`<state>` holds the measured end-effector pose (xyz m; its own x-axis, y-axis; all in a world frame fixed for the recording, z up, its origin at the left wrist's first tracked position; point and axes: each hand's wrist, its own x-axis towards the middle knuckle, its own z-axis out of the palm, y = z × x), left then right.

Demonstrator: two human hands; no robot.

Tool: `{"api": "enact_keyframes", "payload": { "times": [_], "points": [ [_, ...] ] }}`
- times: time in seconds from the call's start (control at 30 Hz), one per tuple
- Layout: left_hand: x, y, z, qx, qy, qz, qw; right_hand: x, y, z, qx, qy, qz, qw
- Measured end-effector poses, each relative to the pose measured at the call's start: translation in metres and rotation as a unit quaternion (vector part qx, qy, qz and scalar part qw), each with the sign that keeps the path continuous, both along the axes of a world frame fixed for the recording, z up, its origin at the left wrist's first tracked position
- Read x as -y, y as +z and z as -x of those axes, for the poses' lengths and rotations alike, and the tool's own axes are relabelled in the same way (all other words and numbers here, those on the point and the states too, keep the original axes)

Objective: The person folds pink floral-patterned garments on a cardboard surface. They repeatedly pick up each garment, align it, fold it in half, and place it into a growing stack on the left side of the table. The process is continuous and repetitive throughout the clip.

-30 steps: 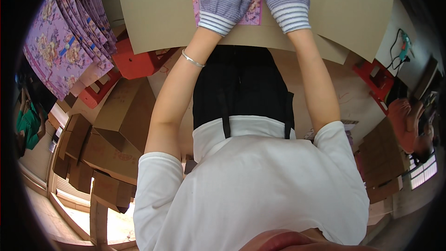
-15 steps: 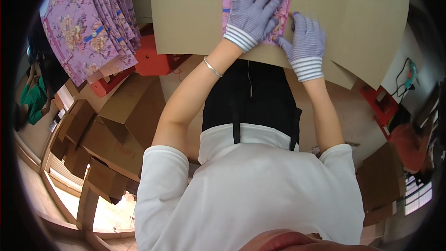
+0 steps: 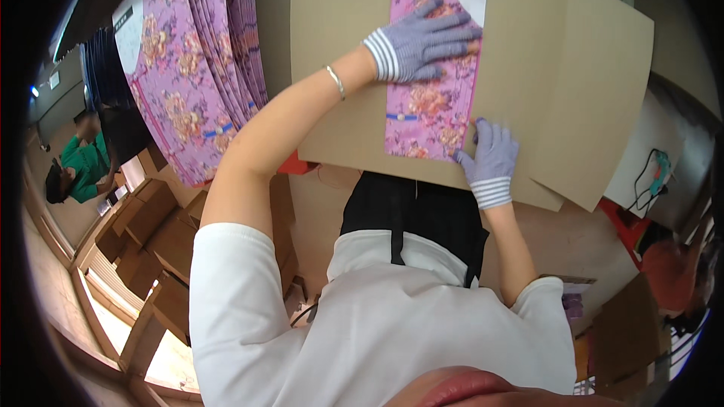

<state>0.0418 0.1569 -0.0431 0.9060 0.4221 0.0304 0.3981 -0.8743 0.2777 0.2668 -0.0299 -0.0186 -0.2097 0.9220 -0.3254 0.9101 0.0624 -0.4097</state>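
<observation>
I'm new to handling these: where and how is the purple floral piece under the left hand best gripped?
Probably pinch the purple floral piece at its lower right corner, coming from the right: it lies flat on the brown board, the left hand covers only part higher up, and the right hand is beside that corner.

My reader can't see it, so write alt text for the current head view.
A left hand in a purple-grey striped glove lies spread on a long, flat purple floral piece; the similarly gloved right hand is at its lower right edge. The piece lies on flat tan cardboard, with a fanned row of similar purple floral pieces at left.
</observation>
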Motion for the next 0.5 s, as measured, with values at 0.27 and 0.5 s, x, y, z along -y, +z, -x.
{"api": "enact_keyframes", "payload": {
  "times": [0.27,0.5],
  "points": [
    [-0.153,-0.020,0.000,0.045,0.095,-0.104,0.989,-0.004,-0.003,-0.004,-0.030,-0.016,0.011,0.999],
    [-0.050,-0.006,-0.003,0.115,0.152,-0.115,0.975,-0.008,-0.005,-0.005,-0.052,-0.004,0.027,0.998]
  ]
}}
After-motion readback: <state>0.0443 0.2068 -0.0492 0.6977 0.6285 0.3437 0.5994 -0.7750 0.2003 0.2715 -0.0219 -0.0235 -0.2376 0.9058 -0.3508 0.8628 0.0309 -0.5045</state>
